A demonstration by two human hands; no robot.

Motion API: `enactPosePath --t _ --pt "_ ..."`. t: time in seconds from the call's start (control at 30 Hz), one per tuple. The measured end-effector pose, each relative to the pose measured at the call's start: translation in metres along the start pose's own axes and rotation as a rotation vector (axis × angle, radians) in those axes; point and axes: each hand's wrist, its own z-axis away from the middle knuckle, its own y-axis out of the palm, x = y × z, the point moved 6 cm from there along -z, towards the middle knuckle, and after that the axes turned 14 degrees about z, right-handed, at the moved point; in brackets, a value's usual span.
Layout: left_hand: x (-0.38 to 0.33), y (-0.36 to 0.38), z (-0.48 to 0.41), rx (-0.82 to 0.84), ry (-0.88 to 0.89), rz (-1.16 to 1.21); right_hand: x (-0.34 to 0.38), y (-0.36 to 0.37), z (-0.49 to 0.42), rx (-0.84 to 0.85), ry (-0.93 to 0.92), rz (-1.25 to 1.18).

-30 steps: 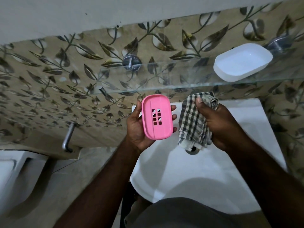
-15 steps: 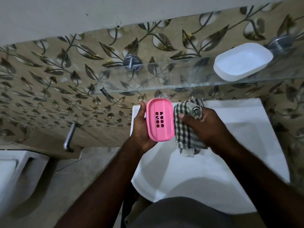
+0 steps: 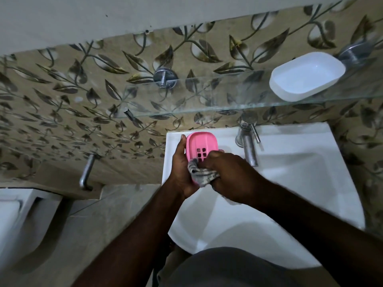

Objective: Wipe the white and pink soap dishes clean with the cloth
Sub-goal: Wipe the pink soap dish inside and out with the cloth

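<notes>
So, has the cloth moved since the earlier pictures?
Yes. The cloth, gripped by the right hand, went left: before it covered the tap, now it lies on the pink soap dish, left of the tap.

Both bare forearms reach up from the lower edge of the view and draw together at the middle. The left hand point(image 3: 179, 170) cups the pink soap dish point(image 3: 199, 142) from beneath, with the thumb laid straight along its left rim. What seems to be a fingertip shows past its right rim. The right hand point(image 3: 230, 175) lies knuckles-up over the dish's near end, its fingers point(image 3: 217, 160) curled round the bunched cloth point(image 3: 204, 175) and pressing it onto the dish.
</notes>
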Motion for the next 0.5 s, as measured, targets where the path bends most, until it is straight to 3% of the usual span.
enactPosePath --t 0.13,0.5 --pt "0.008 -0.007 0.000 -0.061 -0.013 0.022 -0.010 0.014 0.007 0.146 -0.047 0.043" --pt "-0.012 0.006 0.000 -0.003 0.053 -0.048 -0.004 -0.004 -0.013 -0.263 0.052 -0.074"
